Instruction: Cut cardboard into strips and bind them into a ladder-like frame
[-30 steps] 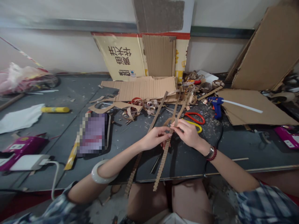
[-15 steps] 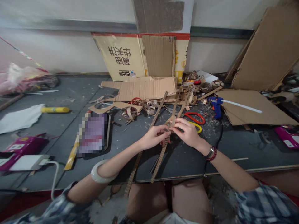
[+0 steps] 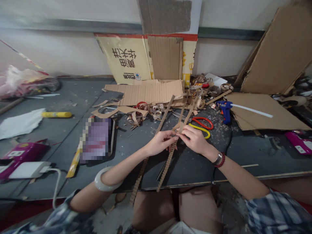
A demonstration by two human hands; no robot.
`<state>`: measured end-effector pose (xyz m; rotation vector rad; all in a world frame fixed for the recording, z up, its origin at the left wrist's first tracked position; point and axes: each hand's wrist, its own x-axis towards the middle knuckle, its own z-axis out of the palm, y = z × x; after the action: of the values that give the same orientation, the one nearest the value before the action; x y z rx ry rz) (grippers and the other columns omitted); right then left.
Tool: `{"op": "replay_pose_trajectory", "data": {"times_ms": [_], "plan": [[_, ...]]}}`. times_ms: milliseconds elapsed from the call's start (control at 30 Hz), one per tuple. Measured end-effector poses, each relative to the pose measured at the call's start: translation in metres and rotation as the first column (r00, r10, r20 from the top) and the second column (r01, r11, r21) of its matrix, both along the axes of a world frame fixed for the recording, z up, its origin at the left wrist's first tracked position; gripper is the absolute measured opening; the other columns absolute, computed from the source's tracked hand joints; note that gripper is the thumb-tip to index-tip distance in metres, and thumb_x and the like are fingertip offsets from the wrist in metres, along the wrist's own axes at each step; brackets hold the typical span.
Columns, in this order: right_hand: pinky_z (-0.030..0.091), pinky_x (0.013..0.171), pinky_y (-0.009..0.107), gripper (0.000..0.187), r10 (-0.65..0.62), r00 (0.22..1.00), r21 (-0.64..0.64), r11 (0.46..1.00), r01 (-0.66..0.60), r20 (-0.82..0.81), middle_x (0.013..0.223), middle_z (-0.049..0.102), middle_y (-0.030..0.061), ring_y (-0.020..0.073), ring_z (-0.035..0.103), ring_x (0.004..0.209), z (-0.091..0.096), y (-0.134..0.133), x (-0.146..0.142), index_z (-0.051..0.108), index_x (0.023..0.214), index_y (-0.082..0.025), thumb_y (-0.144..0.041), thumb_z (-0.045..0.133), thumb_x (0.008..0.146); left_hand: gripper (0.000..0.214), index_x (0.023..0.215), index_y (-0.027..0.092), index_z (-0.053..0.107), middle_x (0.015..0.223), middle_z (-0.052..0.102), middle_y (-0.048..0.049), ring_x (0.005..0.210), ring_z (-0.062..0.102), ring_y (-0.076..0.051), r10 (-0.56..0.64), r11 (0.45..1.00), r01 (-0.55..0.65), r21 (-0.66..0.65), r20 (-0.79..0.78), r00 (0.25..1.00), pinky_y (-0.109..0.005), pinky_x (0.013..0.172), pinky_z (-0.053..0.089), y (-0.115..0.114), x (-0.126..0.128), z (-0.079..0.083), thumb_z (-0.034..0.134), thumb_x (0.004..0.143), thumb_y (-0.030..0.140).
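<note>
Left hand: 1
Right hand: 1
Notched cardboard strips: 2
Glue gun: 1
White glue stick: 1
Wristwatch: 1
Red bead bracelet: 1
White bangle: 1
Pink boxes: 2
White charger: 1
Yellow tube: 1
Leaning cardboard sheets: 2

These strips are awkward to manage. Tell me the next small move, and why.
Probably pinch the notched cardboard strips firmly where they meet with your right hand: your left hand sits beside that spot, and one long end hangs past the bench edge.
</note>
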<state>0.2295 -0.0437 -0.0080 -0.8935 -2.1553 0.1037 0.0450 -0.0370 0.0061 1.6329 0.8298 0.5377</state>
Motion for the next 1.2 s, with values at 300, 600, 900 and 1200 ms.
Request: {"op": "replay_pose_trajectory", "data": {"times_ms": [300, 600, 900, 1200], "plan": [[0.050, 0.075, 0.027, 0.014, -0.001, 1.000, 0.041, 0.999, 0.002, -0.012, 0.088, 0.061, 0.0074, 0.0153, 0.058, 0.083, 0.0009, -0.0019, -0.0012, 0.055, 0.075, -0.016, -0.017, 0.046, 0.087, 0.026, 0.090, 0.013, 0.051, 0.059, 0.061, 0.0013, 0.044, 0.050, -0.007, -0.010, 1.000, 0.010, 0.005, 0.020, 1.000, -0.017, 0.044, 0.041, 0.0002, -0.0008, 0.0026, 0.048, 0.084, 0.038], [0.051, 0.073, 0.028, 0.012, -0.012, 0.997, -0.005, 1.000, 0.012, -0.076, 0.091, 0.061, 0.0076, 0.0157, 0.059, 0.085, 0.0023, -0.0009, 0.0002, 0.055, 0.078, -0.017, -0.015, 0.047, 0.086, 0.027, 0.096, 0.012, 0.052, 0.054, 0.056, 0.0038, 0.042, 0.049, -0.008, -0.022, 1.000, 0.022, 0.020, 0.001, 1.000, -0.017, 0.043, 0.040, -0.0005, -0.0015, 0.0019, 0.048, 0.085, 0.036], [0.051, 0.078, 0.031, 0.009, 0.003, 0.993, -0.011, 1.000, -0.004, -0.119, 0.095, 0.060, 0.0076, 0.0169, 0.058, 0.090, 0.0042, 0.0001, -0.0010, 0.058, 0.085, -0.018, -0.023, 0.051, 0.085, 0.025, 0.091, 0.013, 0.052, 0.052, 0.050, 0.0062, 0.042, 0.048, -0.006, 0.026, 0.998, -0.027, 0.049, 0.015, 1.000, -0.016, 0.042, 0.040, -0.0004, -0.0008, 0.0014, 0.049, 0.084, 0.037], [0.050, 0.073, 0.029, 0.014, 0.007, 0.998, -0.001, 1.000, -0.007, -0.063, 0.089, 0.061, 0.0064, 0.0150, 0.058, 0.080, 0.0017, -0.0011, -0.0010, 0.059, 0.080, -0.017, -0.019, 0.047, 0.087, 0.026, 0.093, 0.014, 0.051, 0.063, 0.062, 0.0009, 0.045, 0.053, -0.008, -0.019, 1.000, 0.019, -0.005, 0.014, 1.000, -0.017, 0.042, 0.040, -0.0003, -0.0004, -0.0002, 0.046, 0.085, 0.039]]}}
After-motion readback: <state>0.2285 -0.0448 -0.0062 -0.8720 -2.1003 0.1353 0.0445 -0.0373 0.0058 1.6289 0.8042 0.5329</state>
